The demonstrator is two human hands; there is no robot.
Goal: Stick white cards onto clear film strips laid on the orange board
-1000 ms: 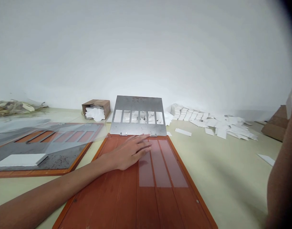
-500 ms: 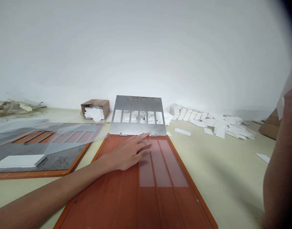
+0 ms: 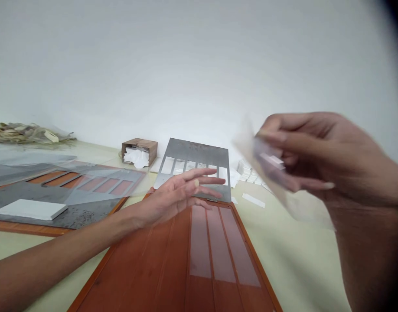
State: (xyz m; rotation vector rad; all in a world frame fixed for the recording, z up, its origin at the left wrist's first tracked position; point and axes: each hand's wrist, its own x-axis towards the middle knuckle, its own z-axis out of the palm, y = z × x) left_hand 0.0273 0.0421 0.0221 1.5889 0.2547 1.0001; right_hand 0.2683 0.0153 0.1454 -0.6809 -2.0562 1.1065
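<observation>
An orange-red grooved board (image 3: pixel 134 268) lies in front of me, with a slotted metal plate (image 3: pixel 199 149) hinged at its far end and tilted up. Several translucent plastic strips (image 3: pixel 215 242) lie side by side on the board's right half. Over the board's far part hovers my left hand (image 3: pixel 182 190), fingers spread and holding nothing. Raised at the right, my right hand (image 3: pixel 303 151) pinches a clear plastic sheet (image 3: pixel 283 195) between thumb and fingers; motion smears the sheet, and its full outline cannot be made out.
To the left, a second board with a slotted metal plate (image 3: pixel 98 216) carries a white block (image 3: pixel 33 209) and clear film (image 3: pixel 98 193). Behind stand a cardboard box (image 3: pixel 140 144) with white paper and stacked white cards (image 3: pixel 249 171). A white card (image 3: pixel 253 200) lies on the table.
My left hand has lifted off the board with its fingers spread. My right hand has come into view from the right, holding the clear sheet. The view has shifted slightly.
</observation>
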